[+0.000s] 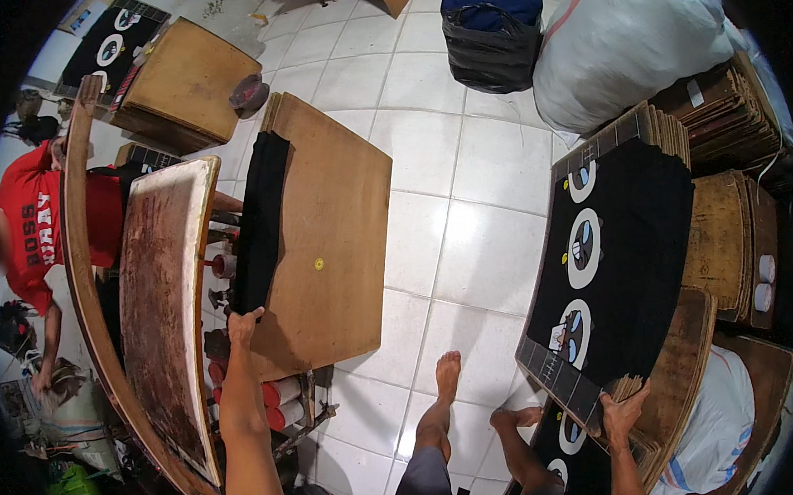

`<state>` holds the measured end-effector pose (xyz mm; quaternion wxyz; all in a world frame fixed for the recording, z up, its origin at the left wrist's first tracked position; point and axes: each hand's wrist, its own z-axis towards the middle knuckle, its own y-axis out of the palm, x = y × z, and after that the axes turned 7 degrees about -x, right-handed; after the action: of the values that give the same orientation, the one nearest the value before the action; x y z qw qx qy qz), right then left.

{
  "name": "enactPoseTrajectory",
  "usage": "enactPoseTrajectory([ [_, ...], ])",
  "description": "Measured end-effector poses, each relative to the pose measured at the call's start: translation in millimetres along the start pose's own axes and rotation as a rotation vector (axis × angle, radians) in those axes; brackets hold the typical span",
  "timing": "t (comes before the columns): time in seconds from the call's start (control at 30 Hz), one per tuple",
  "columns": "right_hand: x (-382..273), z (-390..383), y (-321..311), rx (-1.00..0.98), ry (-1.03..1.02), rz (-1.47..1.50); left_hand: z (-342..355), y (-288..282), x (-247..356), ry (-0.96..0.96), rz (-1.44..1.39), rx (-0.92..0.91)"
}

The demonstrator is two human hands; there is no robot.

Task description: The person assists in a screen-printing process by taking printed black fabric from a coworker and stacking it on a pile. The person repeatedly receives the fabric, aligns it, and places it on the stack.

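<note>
A long black cloth (262,224) lies bunched along the left side of a brown wooden board (331,224) that has a small yellow spot. My left hand (243,326) is closed at the near end of this cloth, its fingers partly hidden. To my right, a black cloth with round white printed motifs (637,242) is spread over a stack of boards (666,131), with a dark lined strip along its near edge. My right hand (622,408) grips the near corner of the top board there, thumb and fingers apart around its edge.
A stained, tilted panel (159,298) and a curved wooden beam (82,221) stand left. Beyond them a person in a red shirt (45,219) bends down. White sacks (629,43), a black bag (493,46) and more board stacks (718,228) flank the tiled floor (419,173).
</note>
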<state>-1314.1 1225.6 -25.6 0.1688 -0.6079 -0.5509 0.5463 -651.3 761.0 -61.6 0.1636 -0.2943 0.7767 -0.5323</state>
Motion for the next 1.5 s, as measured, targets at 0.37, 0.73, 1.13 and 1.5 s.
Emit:
enactPoseTrajectory([
  [0.37, -28, -13, 11, -0.011, 0.013, 0.016, -41, -9, 89, 0.445, -0.198, -0.179],
  [0.73, -36, -17, 11, 0.001, -0.052, 0.024, -143, 44, 118, 0.74, -0.271, -0.274],
  [1.13, -45, -15, 1, -0.057, 0.013, 0.087, -329, 87, 14, 0.623, -0.213, -0.514],
  [1.5, -41, -3, -9, -0.163, 0.068, -0.03, -345, 92, 17, 0.77, -0.082, -0.424],
])
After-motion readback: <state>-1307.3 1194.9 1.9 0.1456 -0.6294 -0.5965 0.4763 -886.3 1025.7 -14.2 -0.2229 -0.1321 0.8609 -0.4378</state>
